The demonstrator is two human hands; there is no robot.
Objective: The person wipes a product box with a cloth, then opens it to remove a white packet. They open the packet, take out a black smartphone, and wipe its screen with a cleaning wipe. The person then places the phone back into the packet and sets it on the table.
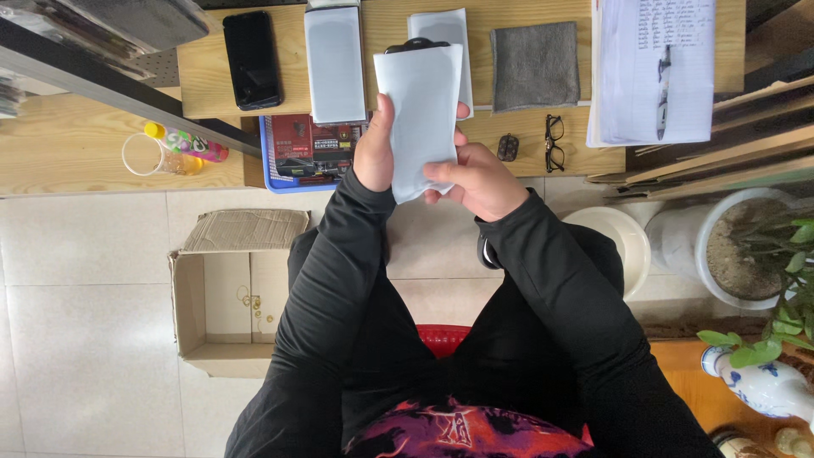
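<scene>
I hold a flat pale grey plastic sleeve (421,114) upright in both hands above my lap. My left hand (375,148) grips its left edge, thumb on the front. My right hand (480,176) pinches its lower right corner. A dark object's rounded top pokes out behind the sleeve's upper edge. On the wooden desk (212,68) behind it lie a second pale sleeve (336,64) and a third one (443,30), partly hidden by the one I hold.
A black phone (252,59), a grey cloth (535,65), glasses (554,142), a small key fob (508,147) and papers with a pen (657,68) lie on the desk. An open cardboard box (227,293) stands on the floor at left; potted plants (746,250) stand at right.
</scene>
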